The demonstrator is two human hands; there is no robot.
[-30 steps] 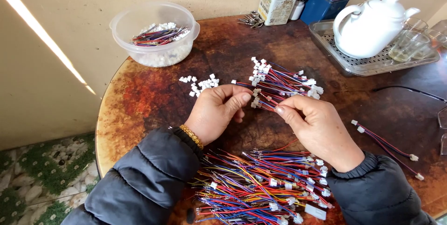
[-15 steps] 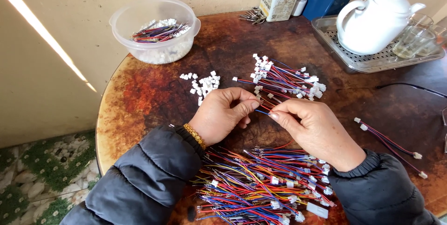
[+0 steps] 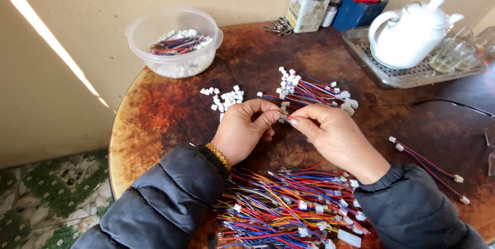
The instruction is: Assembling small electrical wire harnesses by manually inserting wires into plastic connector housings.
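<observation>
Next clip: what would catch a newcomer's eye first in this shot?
Probably the tangle of coloured wires at the near edge of the round table, just under the wrists. Above it, the left hand and right hand meet at mid-table, pinching a small connector piece between their fingertips. Behind them lies a bundle of wires with white plugs, and a white teapot stands on a metal tray at the far right.

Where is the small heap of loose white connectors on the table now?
In the head view, the heap of loose white connectors lies on the round table, just beyond the left hand, between the clear plastic bowl and the finished wire bundle.
</observation>
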